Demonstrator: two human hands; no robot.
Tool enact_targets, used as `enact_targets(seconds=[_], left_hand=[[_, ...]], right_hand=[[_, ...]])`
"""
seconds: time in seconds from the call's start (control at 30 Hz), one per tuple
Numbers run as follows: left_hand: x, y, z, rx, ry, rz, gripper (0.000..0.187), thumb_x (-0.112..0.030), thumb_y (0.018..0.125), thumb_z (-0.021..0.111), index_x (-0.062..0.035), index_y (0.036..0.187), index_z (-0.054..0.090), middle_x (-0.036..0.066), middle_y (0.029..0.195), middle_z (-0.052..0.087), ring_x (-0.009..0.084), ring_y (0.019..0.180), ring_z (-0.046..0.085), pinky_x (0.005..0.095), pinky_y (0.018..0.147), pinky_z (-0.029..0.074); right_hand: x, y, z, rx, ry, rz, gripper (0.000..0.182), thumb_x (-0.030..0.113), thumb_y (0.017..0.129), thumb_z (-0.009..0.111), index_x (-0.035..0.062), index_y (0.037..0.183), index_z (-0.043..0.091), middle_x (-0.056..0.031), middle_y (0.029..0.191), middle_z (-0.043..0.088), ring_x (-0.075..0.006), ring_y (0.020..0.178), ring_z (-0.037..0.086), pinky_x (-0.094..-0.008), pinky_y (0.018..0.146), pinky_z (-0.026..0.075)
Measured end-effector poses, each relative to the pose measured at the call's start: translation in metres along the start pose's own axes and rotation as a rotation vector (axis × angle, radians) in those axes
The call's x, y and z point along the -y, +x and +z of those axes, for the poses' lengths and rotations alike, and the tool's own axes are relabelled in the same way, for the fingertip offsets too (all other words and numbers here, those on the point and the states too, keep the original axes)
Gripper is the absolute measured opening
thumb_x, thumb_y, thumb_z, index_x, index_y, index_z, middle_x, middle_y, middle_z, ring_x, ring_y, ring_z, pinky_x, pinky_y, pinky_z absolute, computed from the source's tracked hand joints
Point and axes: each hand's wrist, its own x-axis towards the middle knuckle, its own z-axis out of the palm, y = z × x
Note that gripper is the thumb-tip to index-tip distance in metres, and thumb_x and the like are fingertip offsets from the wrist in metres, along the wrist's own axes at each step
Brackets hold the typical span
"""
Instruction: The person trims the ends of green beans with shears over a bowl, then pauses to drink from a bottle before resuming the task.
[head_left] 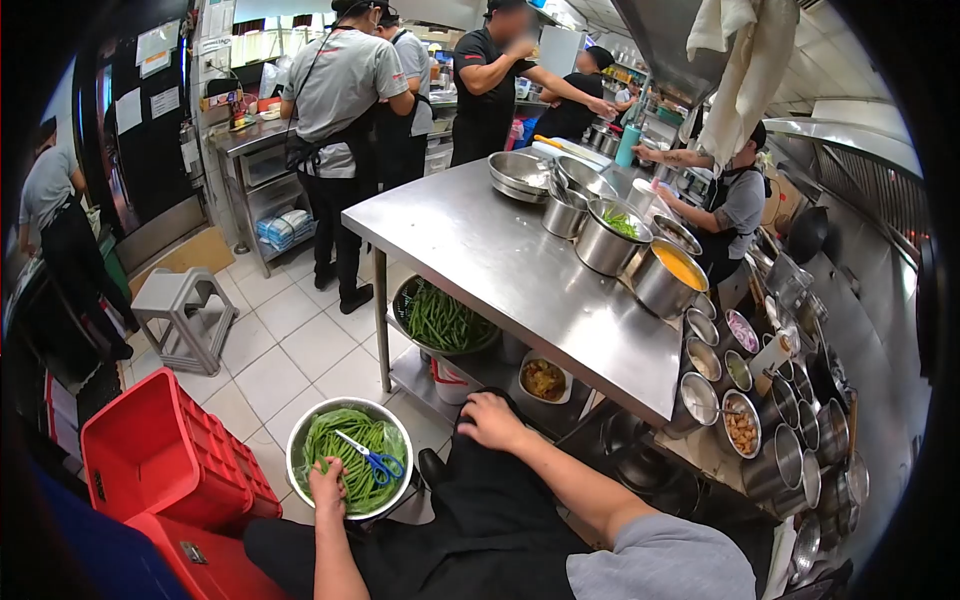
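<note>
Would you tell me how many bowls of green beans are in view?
3: one bowl on the floor at the left hand, one under the steel table, one pot on it; more may be hidden.

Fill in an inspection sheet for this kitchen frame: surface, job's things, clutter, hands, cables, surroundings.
Surface: steel table, mostly bare, pots crowded at its far end; white tiled floor.
Job's things: steel bowl of green beans on the floor, blue-handled scissors lying on the beans.
Clutter: second bowl of beans on the lower shelf; red crates; grey stool; small tins of ingredients at right.
Hands: left hand touches the near rim of the steel bowl; right hand rests on a dark-clothed knee, holding nothing.
Cables: nothing seen.
Surroundings: several people at work at the far counters.
</note>
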Motion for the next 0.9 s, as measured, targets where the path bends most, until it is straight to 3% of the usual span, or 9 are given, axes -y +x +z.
enact_targets(seconds=[0.07,0.17,0.3,0.57,0.7,0.77,0.8,0.87,0.9], left_hand=[[-0.001,-0.001,0.003,-0.004,0.011,-0.010,0.014,-0.014,0.092,0.062,-0.0091,0.102,0.054,0.004,0.070,0.058,0.0052,0.040,0.034,0.0216,0.035,0.025],[-0.008,-0.003,0.009,-0.017,0.010,-0.021,0.014,-0.014,0.093,0.062,-0.0092,0.103,0.054,0.003,0.070,0.058,0.0049,0.040,0.034,0.0213,0.035,0.025],[-0.007,0.001,0.013,-0.010,0.030,0.005,0.015,-0.014,0.093,0.062,-0.0095,0.104,0.054,0.003,0.070,0.059,0.0049,0.041,0.035,0.0211,0.036,0.025],[0.006,0.012,0.009,-0.036,0.138,0.035,0.014,-0.015,0.092,0.064,-0.0119,0.102,0.054,0.001,0.070,0.060,0.0049,0.040,0.036,0.0218,0.036,0.025],[0.002,0.006,0.013,-0.043,0.129,0.012,0.018,-0.015,0.091,0.065,-0.0107,0.104,0.053,0.002,0.070,0.061,0.0048,0.040,0.036,0.0216,0.035,0.025],[-0.001,0.003,0.011,-0.042,0.124,0.008,0.015,-0.015,0.091,0.064,-0.0108,0.102,0.054,0.002,0.070,0.060,0.0047,0.041,0.036,0.0212,0.036,0.024],[0.001,0.003,0.010,-0.043,0.122,-0.003,0.013,-0.014,0.092,0.063,-0.0109,0.101,0.054,0.001,0.070,0.059,0.0046,0.041,0.035,0.0208,0.036,0.024],[0.005,0.006,0.004,-0.065,0.117,0.007,0.014,-0.013,0.091,0.063,-0.0106,0.101,0.054,0.001,0.070,0.059,0.0046,0.041,0.035,0.0209,0.036,0.024],[0.007,0.008,0.003,-0.049,0.111,0.025,0.014,-0.013,0.091,0.063,-0.0106,0.101,0.054,0.001,0.070,0.059,0.0046,0.041,0.035,0.0209,0.036,0.024]], right_hand=[[0.003,-0.003,0.009,0.077,-0.248,-0.064,0.044,0.041,0.087,0.064,0.0091,0.117,0.066,-0.0146,0.134,0.053,-0.0374,0.134,0.040,-0.0561,0.111,0.028],[0.010,0.003,0.018,0.147,-0.306,0.027,0.044,0.043,0.089,0.060,0.0102,0.117,0.067,-0.0150,0.131,0.055,-0.0366,0.137,0.037,-0.0604,0.113,0.022],[0.017,0.008,0.014,0.245,-0.375,0.032,0.037,0.042,0.090,0.060,0.0117,0.109,0.070,-0.0113,0.128,0.057,-0.0351,0.136,0.037,-0.0618,0.111,0.025],[0.011,0.007,0.023,0.069,-0.247,0.034,0.025,0.033,0.085,0.065,0.0095,0.092,0.072,-0.0063,0.108,0.063,-0.0260,0.121,0.050,-0.0605,0.109,0.028],[0.014,0.005,0.020,0.073,-0.231,0.044,0.025,0.026,0.083,0.068,0.0073,0.099,0.070,-0.0080,0.112,0.063,-0.0279,0.118,0.052,-0.0562,0.109,0.032],[0.003,0.010,0.023,-0.289,0.232,0.167,0.032,0.021,0.083,0.070,0.0049,0.110,0.064,-0.0110,0.115,0.061,-0.0299,0.118,0.053,-0.0463,0.108,0.036],[-0.008,0.018,0.021,-0.309,0.216,0.159,0.032,0.021,0.083,0.070,0.0049,0.110,0.064,-0.0110,0.115,0.061,-0.0299,0.118,0.053,-0.0463,0.108,0.036],[-0.040,0.036,0.021,-0.794,0.614,0.459,0.044,0.020,0.085,0.071,0.0030,0.122,0.056,-0.0156,0.122,0.058,-0.0323,0.120,0.052,-0.0408,0.104,0.039],[-0.068,0.045,0.024,-0.872,0.608,0.597,0.051,0.023,0.087,0.070,0.0022,0.130,0.050,-0.0191,0.126,0.056,-0.0343,0.123,0.051,-0.0421,0.103,0.039]])
